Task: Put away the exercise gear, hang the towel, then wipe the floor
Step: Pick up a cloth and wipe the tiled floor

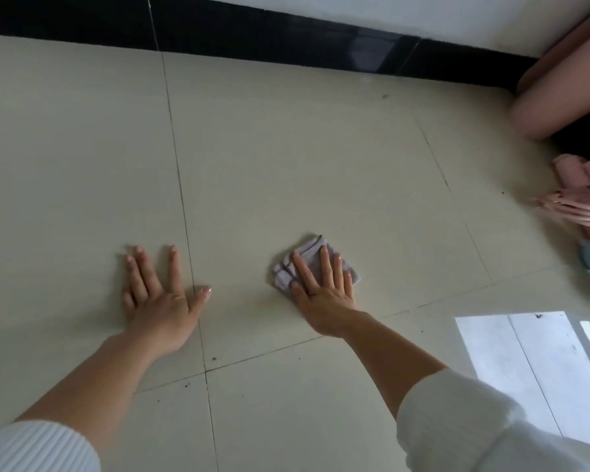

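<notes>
The right hand point(322, 287) is pressing flat on a small folded grey cloth point(309, 250) on the tiled floor point(286, 148), fingers straight and clenching nothing. The cloth is lying right under those fingers, poking out toward the black skirting point(286, 32). The left hand point(157, 294) is bracing flat across 1 grout line, holding nothing. A rolled pink mat point(559, 86) and pink cords point(576, 209) are sitting at the floor's right edge, with no container showing.

Pale beige square floor tiles point(304, 148): smooth, hard, low sheen, thin dark grout lines, gritty specks here and there. Black skirting strip point(286, 35) along the wall: polished, glossy, throws back light. Small lilac-grey rag point(311, 248): soft crumpled cloth, matt; white sleeves point(38, 447): ribbed knit; pink rolled mat point(559, 97): matt, foam-like.
</notes>
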The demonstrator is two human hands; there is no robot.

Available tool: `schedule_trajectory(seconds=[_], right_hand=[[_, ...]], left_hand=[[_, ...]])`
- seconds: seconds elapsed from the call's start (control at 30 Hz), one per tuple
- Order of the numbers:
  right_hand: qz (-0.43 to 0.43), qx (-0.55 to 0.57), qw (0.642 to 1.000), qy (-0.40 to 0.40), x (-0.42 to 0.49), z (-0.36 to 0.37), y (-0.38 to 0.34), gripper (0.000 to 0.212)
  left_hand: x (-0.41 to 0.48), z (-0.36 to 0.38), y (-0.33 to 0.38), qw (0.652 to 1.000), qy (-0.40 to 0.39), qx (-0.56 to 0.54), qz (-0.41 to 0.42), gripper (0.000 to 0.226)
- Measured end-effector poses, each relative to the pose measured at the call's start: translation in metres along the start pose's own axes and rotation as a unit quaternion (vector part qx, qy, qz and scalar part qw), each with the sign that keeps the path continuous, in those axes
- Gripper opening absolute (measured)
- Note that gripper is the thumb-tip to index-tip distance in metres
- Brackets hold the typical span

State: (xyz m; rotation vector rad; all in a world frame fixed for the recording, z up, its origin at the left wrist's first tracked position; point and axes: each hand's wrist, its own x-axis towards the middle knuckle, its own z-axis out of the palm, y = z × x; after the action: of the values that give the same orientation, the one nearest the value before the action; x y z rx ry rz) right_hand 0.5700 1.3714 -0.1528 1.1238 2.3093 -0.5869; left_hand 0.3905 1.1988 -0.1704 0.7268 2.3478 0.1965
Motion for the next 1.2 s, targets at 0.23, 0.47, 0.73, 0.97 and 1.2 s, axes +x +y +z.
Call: schedule_trajectory(seconds=[0.23, 0.47, 0.73, 0.97, 1.2], right_hand=[[-0.002, -0.009, 0.998, 0.07, 0.101, -0.056, 0.008, 0.054], [-0.04, -0.031, 0.993, 0.108, 0.091, -0.066, 0.042, 0.055], [-0.039, 0.009, 0.99, 0.139, -0.02, 0.009, 0.091, 0.054], [-0.131, -0.027, 0.985, 0.107, -0.123, 0.074, 0.111, 0.054], [-0.1, -0.113, 0.98, 0.126, -0.067, 0.039, 0.123, 0.062]], left_hand=[[0.0, 0.005, -0.001, 1.0, 0.024, 0.01, -0.013, 0.082], [-0.002, 0.004, 0.002, 0.999, 0.033, 0.023, -0.026, 0.083], [-0.01, 0.009, 0.005, 0.998, 0.054, 0.018, -0.025, 0.078], [-0.021, 0.021, 0.0, 0.996, 0.084, 0.004, -0.005, 0.07], [-0.04, 0.016, -0.039, 0.992, 0.111, 0.04, 0.052, 0.07]])
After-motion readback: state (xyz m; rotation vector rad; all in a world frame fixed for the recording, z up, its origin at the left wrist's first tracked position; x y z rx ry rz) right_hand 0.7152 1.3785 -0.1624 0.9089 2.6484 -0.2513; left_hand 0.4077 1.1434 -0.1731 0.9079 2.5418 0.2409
